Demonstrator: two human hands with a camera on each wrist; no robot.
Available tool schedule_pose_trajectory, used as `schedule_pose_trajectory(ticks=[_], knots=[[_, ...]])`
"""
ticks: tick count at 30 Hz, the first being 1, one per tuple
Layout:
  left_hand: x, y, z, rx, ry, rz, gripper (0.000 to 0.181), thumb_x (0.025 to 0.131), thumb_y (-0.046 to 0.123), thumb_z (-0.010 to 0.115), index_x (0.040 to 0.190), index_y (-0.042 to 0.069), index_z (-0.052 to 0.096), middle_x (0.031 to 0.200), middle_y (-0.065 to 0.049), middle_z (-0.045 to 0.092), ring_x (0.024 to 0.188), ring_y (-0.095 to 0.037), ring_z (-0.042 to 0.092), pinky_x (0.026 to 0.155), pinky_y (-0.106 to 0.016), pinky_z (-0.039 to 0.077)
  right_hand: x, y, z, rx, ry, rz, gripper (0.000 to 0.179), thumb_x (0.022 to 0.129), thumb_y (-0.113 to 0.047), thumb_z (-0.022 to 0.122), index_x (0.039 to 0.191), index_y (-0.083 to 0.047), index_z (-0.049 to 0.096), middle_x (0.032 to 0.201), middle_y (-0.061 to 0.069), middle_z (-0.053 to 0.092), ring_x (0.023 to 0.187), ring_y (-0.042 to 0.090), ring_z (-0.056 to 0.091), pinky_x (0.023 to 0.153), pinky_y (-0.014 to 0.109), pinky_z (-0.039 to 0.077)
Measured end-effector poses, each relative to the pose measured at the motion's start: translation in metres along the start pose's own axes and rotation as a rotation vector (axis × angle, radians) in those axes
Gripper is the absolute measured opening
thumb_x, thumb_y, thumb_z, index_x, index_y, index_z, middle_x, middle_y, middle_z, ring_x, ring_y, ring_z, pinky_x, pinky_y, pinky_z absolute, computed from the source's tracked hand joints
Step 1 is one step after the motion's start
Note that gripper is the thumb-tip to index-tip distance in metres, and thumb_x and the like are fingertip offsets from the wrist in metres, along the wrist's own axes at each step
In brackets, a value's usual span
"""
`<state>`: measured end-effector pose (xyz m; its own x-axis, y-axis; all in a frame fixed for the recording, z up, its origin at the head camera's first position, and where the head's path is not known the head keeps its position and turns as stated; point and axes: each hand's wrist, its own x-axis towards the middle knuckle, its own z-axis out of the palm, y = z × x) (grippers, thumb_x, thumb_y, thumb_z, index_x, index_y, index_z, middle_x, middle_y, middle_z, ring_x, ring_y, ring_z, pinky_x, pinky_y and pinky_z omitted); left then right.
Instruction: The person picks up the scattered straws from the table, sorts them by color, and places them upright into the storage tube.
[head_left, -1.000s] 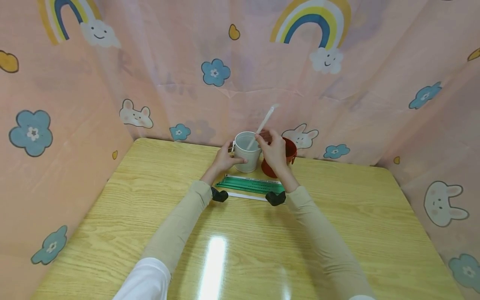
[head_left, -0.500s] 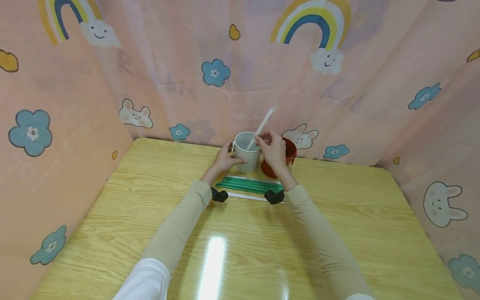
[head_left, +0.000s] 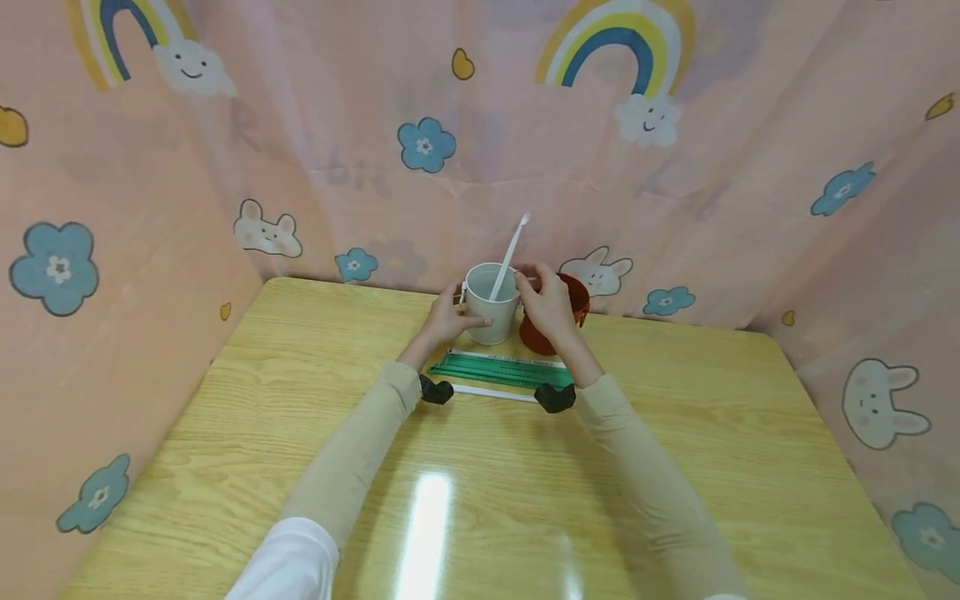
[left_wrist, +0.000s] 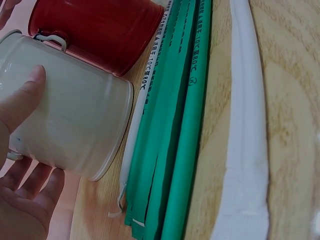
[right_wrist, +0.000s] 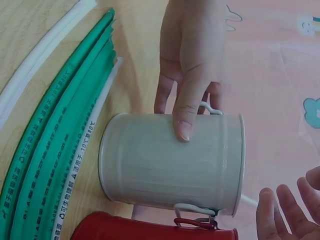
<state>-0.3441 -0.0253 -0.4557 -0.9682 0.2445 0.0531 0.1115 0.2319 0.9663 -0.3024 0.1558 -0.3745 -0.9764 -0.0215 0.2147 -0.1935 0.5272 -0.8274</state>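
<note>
A small off-white metal bucket stands at the back of the table, my left hand gripping its left side. In the right wrist view, the left thumb lies along the bucket's wall with fingers behind it. A white-wrapped straw leans inside the bucket, its top tilted right above the rim. My right hand hovers at the bucket's right rim beside the straw, its fingers loosely extended and apart. Behind that hand stands a red bucket, partly hidden in the head view.
Several green-wrapped straws lie side by side in front of the buckets, with a white printed straw along their far edge. Nearer me lies another white straw. A pink patterned curtain hangs directly behind the table.
The straw in the off-white bucket stands more upright, its top having swung left. My right hand has let go of it and drawn slightly right. The left hand stays on the bucket.
</note>
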Motion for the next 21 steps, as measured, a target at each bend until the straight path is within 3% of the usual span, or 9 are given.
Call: schedule_pose_trajectory(ticks=[5,13,21], knots=[[-0.001,0.002,-0.001,0.024,0.001,-0.001,0.088,0.077,0.012,0.081,0.148,0.009,0.030,0.147,-0.014,0.040,0.134,-0.032,0.041,0.107,-0.043,0.043,-0.006,-0.002,-0.003,0.008,-0.023,-0.052,0.034,0.099,-0.023,0.051,0.128,-0.005,0.055,0.124,0.014,0.061,0.107,0.030,0.060,0.090,0.044,0.054],[-0.003,-0.001,-0.004,0.054,0.005,0.009,0.088,0.077,0.013,0.081,0.148,0.008,0.030,0.146,-0.015,0.041,0.133,-0.033,0.042,0.105,-0.045,0.044,-0.016,-0.003,-0.001,0.023,-0.022,-0.117,0.029,0.098,-0.019,0.054,0.124,-0.006,0.058,0.118,0.013,0.063,0.098,0.028,0.062,0.088,0.041,0.054],[-0.002,0.001,-0.001,0.000,-0.008,0.019,0.087,0.078,0.012,0.080,0.149,0.009,0.029,0.146,-0.014,0.040,0.134,-0.033,0.040,0.109,-0.046,0.040,-0.026,0.002,-0.004,0.006,-0.036,-0.138,0.027,0.096,-0.014,0.058,0.121,-0.004,0.060,0.116,0.014,0.064,0.096,0.028,0.059,0.091,0.042,0.053]])
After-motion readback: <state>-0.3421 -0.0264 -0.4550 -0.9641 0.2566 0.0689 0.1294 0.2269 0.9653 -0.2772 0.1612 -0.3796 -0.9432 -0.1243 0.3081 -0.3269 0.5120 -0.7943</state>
